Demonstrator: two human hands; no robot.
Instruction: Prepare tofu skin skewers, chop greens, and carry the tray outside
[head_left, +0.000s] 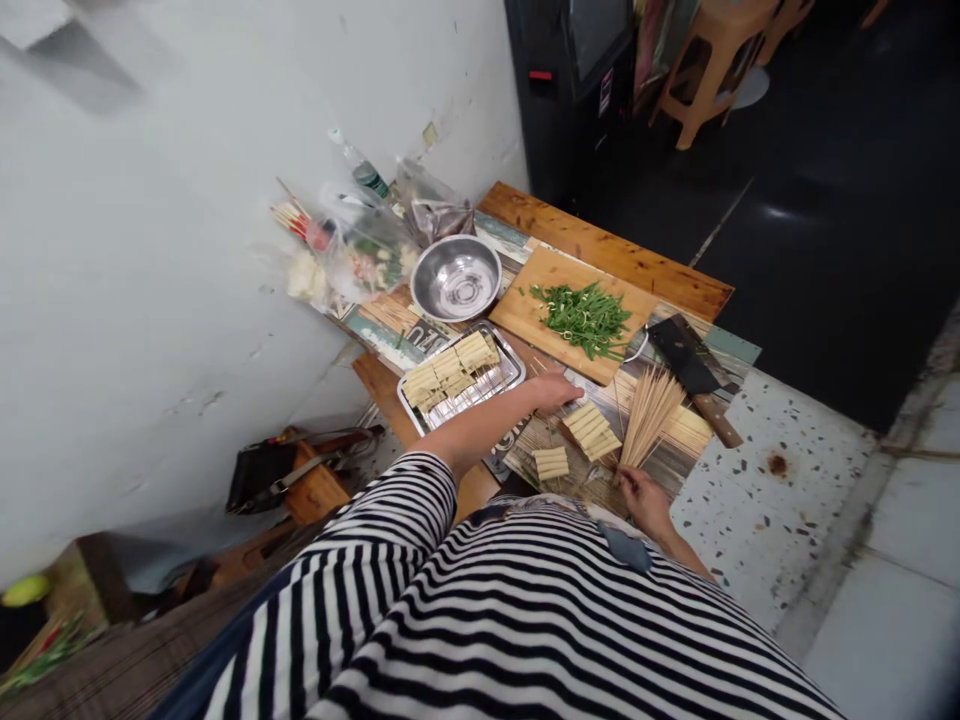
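My left hand (pixel 556 392) reaches over the table with its fingers pressed together, beside thin bamboo sticks. What it holds, if anything, is hidden. My right hand (pixel 645 497) pinches at the lower end of a fanned pile of bamboo skewers (pixel 649 415). How many it grips I cannot tell. Between the hands lie pale yellow rolls in a row (pixel 592 432), with a smaller row of rolls (pixel 551 462) nearer my body. To the left, a metal tray (pixel 517 372) carries several skewered rows of the same rolls (pixel 452 370).
Chopped greens (pixel 589 318) lie on a wooden cutting board (pixel 525 290). A cleaver (pixel 694 365) rests at the table's right side. Behind the tray stand a steel bowl (pixel 456 280), plastic bags (pixel 371 250) and a bottle (pixel 364 170). Wooden benches (pixel 600 245) flank the table.
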